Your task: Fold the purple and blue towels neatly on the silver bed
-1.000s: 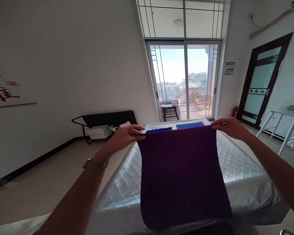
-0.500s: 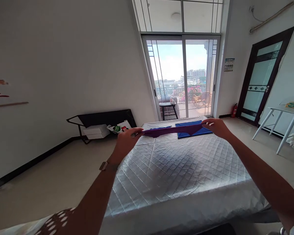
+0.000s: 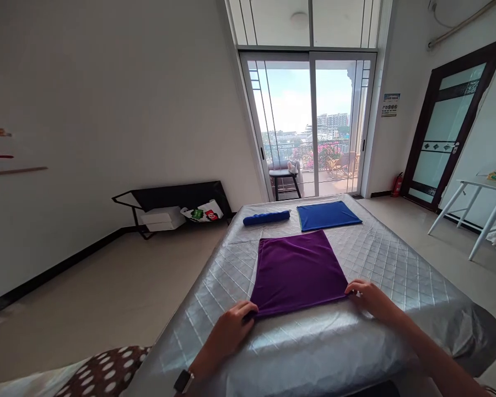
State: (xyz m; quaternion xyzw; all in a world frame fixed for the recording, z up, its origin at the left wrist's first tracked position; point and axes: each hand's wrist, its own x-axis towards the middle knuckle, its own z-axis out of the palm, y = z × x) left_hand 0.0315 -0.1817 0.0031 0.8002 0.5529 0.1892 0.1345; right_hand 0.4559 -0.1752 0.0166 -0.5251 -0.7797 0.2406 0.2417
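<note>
The left hand (image 3: 233, 325) and the right hand (image 3: 370, 298) each had thumb and fingers closed in a pinch, holding the two near corners of a purple cloth (image 3: 300, 270). The cloth was thin and smooth, matte in finish, roughly four-sided, with faint creases running in from the left corner; it lay spread on the near half of the bed-like surface, its near edge drawn nearly straight between the pinches. Both hands were held low with the knuckles up, the left forearm coming in from the bottom, a dark square watch (image 3: 183, 380) on its wrist, and the right forearm slanting in from the lower right. Beyond the far edge of the cloth lay a rolled blue cloth (image 3: 267, 218), a soft cylinder, and, to its right and apart from it, a flat blue cloth (image 3: 329, 215). Under them all spread a silvery cover (image 3: 386, 259), shiny and quilted in diamonds, slightly puckered. Brown fabric with pale dots (image 3: 103, 375) showed at the lower left. Farther out, a black rack (image 3: 182, 193) stood by the plain wall, holding white boxes (image 3: 162, 219) and a printed bag (image 3: 204, 212). Sliding glass doors (image 3: 313, 127) let in daylight ahead; a white-legged table (image 3: 485, 220) stood at right.
</note>
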